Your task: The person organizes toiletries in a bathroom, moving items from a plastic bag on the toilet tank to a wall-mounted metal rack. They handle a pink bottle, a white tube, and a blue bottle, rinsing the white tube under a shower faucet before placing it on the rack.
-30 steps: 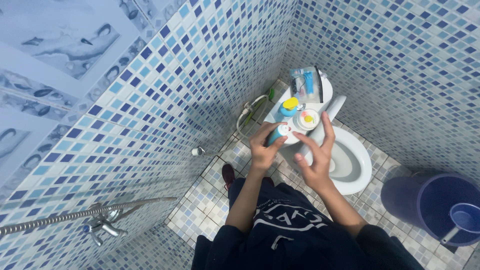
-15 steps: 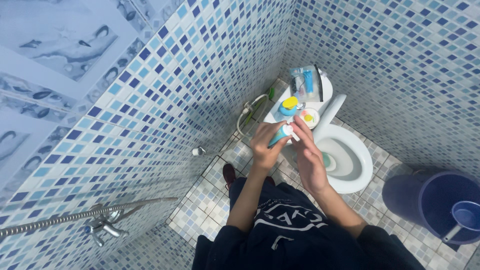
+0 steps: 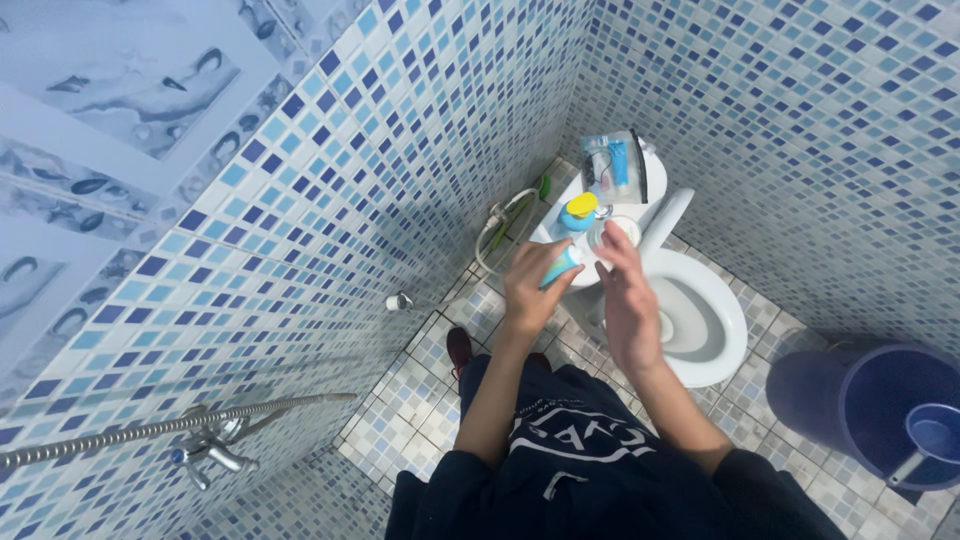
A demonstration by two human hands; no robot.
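Hands meet over the toilet tank (image 3: 655, 175) in a blue mosaic-tiled bathroom. Left hand (image 3: 532, 285) is curled round a small teal tube (image 3: 558, 268) — fingers wrapped on the body, white cap end sticking out past the thumb toward the right hand. Right hand (image 3: 628, 295) is just beside that cap end, fingers straight and held loosely together, tips reaching up over the tank lid; cannot tell whether they touch the tube or cap. Tube sits tilted, cap end up and to the right, above the tank's near edge, between the two hands.

On the tank lid: blue bottle with yellow cap (image 3: 577, 213) just past the tube, a round white tub (image 3: 622, 230) partly hidden behind the right fingers, and a clear pouch (image 3: 612, 165) of small items farther back. White toilet bowl (image 3: 715, 320) is open, seat up, to the right of the right hand. Blue bucket (image 3: 880, 410) with a scoop (image 3: 925, 440) in it stands well apart at lower right. Shower hose (image 3: 150, 432) runs along the left wall — far from both hands.
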